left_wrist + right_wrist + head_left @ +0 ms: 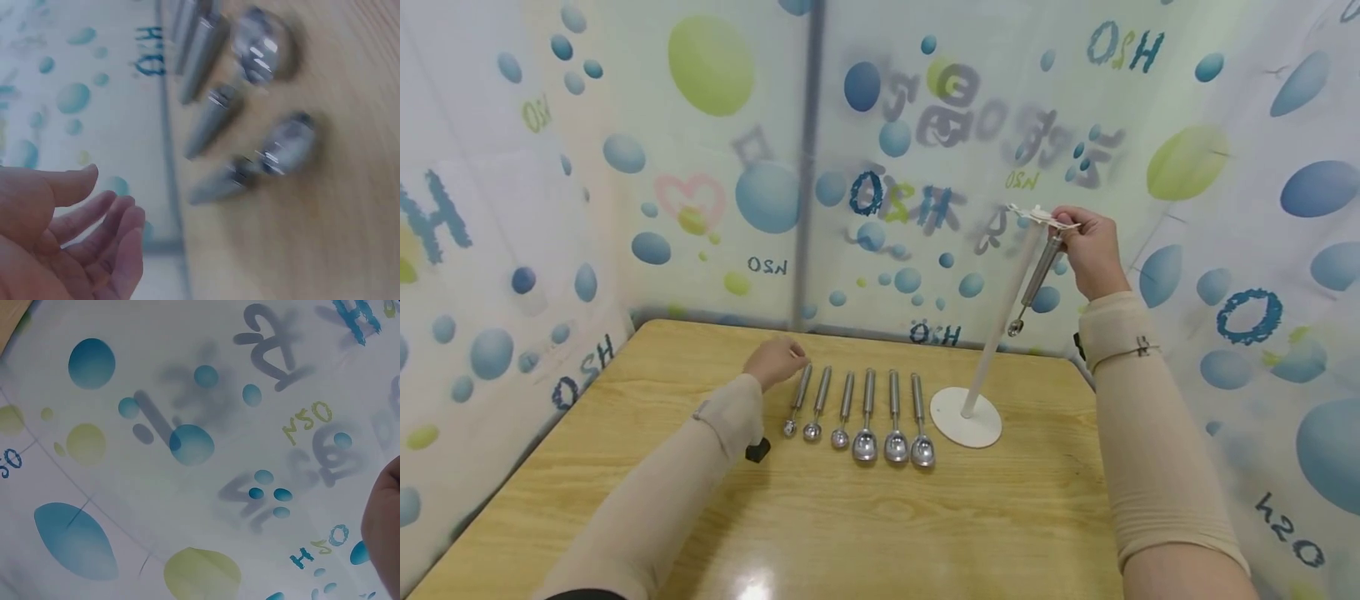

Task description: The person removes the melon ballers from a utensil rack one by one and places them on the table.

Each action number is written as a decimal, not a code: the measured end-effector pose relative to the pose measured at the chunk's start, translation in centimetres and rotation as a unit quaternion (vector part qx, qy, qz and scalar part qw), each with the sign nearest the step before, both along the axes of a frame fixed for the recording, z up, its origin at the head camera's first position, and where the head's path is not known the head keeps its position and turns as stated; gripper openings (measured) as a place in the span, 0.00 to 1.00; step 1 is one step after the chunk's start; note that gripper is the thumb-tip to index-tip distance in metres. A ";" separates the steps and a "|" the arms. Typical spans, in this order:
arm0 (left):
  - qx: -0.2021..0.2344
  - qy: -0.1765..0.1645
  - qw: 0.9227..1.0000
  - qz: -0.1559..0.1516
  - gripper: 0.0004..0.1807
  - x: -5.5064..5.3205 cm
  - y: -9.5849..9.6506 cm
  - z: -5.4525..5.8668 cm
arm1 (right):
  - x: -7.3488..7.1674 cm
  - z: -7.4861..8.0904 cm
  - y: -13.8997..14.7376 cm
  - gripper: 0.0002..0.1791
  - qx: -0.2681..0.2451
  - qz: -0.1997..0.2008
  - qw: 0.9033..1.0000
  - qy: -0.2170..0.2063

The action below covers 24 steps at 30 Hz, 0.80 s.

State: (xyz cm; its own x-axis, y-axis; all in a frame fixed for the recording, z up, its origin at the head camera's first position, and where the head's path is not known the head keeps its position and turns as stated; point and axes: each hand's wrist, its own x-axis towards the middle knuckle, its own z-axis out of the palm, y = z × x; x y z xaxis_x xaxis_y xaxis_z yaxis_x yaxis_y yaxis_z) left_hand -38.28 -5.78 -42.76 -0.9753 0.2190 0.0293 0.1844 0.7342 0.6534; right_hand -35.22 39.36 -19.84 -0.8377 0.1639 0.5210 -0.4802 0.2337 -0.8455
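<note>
At the top of a white stand (988, 362), my right hand (1093, 250) pinches the upper end of a metal scoop (1040, 275) beside the stand's hooked top. This scoop hangs at a slant, its small round bowl downward. Only an edge of the right hand (382, 525) shows in the right wrist view. My left hand (775, 362) hovers by the handle end of the leftmost small scoop (800, 396). In the left wrist view, the left hand (81, 237) has its fingers loosely bent, thumb apart, holding nothing.
Several metal scoops lie in a row on the wooden table (880, 533), handles pointing away. Those on the left have small round bowls; those on the right, such as this large scoop (897, 446), have oval ones. A patterned curtain (715, 275) encloses the table's back and sides.
</note>
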 end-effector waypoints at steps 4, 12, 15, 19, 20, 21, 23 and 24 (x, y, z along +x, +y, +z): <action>0.034 0.025 0.998 -0.037 0.19 1.2 2.4 3.0 | 0.1 0.0 -0.2 0.10 0.032 -0.031 0.999 -0.004; 0.085 0.085 0.986 -0.114 0.17 3.2 8.8 8.4 | 0.7 0.0 -0.3 0.15 0.097 -0.098 0.990 0.012; 0.115 0.117 0.977 -0.138 0.17 3.4 11.2 9.9 | 1.1 -0.1 -0.4 0.15 0.107 -0.115 0.987 0.028; 0.155 0.155 0.961 -0.170 0.18 3.5 14.3 11.7 | 1.8 -0.1 -0.9 0.15 0.138 -0.154 0.977 0.061; 0.161 0.161 0.957 -0.177 0.18 3.6 15.0 12.1 | 2.0 -0.2 -1.1 0.15 0.149 -0.169 0.972 0.069; 0.167 0.165 0.955 -0.183 0.18 3.7 15.7 12.5 | 2.2 -0.2 -1.4 0.15 0.162 -0.185 0.966 0.079; 0.181 0.164 0.950 -0.192 0.19 3.9 17.0 13.2 | 2.7 -0.3 -1.9 0.14 0.187 -0.216 0.953 0.098; 0.188 0.162 0.949 -0.194 0.19 4.0 17.6 13.4 | 2.9 -0.4 -2.2 0.14 0.196 -0.230 0.947 0.107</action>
